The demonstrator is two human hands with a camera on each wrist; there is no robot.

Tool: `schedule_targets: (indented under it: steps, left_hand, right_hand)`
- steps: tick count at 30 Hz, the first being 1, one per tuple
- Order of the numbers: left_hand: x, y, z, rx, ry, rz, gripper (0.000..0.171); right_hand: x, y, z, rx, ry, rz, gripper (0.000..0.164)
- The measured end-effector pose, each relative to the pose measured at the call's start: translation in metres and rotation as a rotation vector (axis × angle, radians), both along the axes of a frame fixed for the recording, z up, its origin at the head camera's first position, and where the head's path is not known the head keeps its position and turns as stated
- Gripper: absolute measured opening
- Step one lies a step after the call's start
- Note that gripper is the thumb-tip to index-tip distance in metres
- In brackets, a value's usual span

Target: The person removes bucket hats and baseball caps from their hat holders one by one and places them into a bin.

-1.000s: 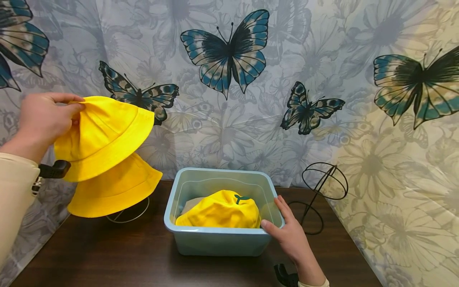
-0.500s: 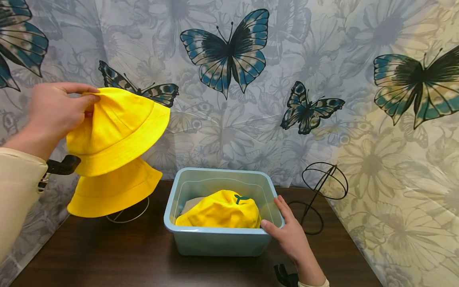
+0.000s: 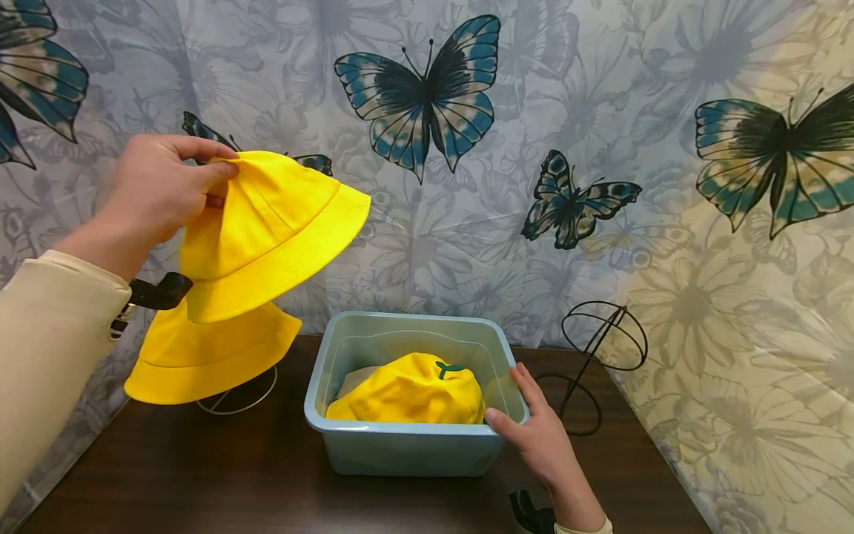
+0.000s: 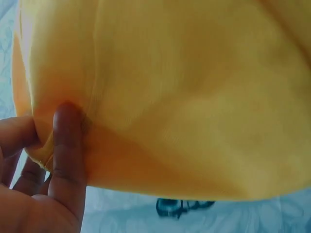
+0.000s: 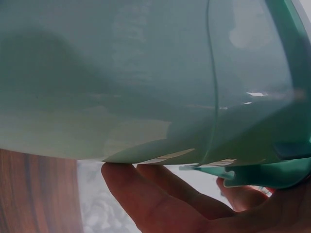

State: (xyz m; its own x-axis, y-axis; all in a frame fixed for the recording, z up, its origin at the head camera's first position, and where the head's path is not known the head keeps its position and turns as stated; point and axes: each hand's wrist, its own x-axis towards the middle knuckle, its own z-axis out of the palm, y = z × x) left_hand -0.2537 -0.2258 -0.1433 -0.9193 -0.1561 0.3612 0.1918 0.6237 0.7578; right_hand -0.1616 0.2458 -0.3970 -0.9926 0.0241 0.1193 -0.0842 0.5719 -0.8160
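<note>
My left hand (image 3: 163,189) pinches a yellow bucket hat (image 3: 276,230) by its crown, brim hanging down. In the left wrist view, thumb and fingers bunch the hat's cloth (image 4: 184,97). Below and behind it, a second yellow bucket hat (image 3: 213,356) sits on a wire hat stand (image 3: 243,406), partly hidden. My right hand (image 3: 539,434) holds the near right corner of a pale blue-green plastic bin (image 3: 407,450), thumb over the rim. In the right wrist view, fingertips (image 5: 119,174) touch the bin's outer wall (image 5: 136,87). Inside the bin lies a yellow hat (image 3: 414,389) with a green sprout mark.
A bare black wire hat stand (image 3: 587,371) stands right of the bin. Something beige (image 3: 359,380) shows beside the yellow hat in the bin. The dark wood table (image 3: 267,489) meets a butterfly-patterned cloth backdrop (image 3: 427,245).
My left hand has carried the pinched hat to the right and slightly up, uncovering more of the hat on the stand's left side. The right hand and bin have stayed put.
</note>
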Motion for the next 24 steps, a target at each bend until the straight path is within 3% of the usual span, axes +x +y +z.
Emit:
schedule_targets:
  steps: [7,19,24]
  left_hand:
    - [0.001,0.028,-0.010,0.103,-0.026,-0.140,0.038]
    - [0.015,0.089,-0.033,0.205,-0.124,-0.356,0.027]
    - [0.013,0.110,-0.042,0.264,-0.158,-0.433,0.024]
  right_hand:
    - [0.000,-0.001,0.000,0.020,0.000,-0.002,0.088]
    - [-0.002,0.001,-0.003,0.006,0.014,0.011,0.087]
    - [-0.003,0.002,-0.003,-0.005,0.010,0.016,0.086]
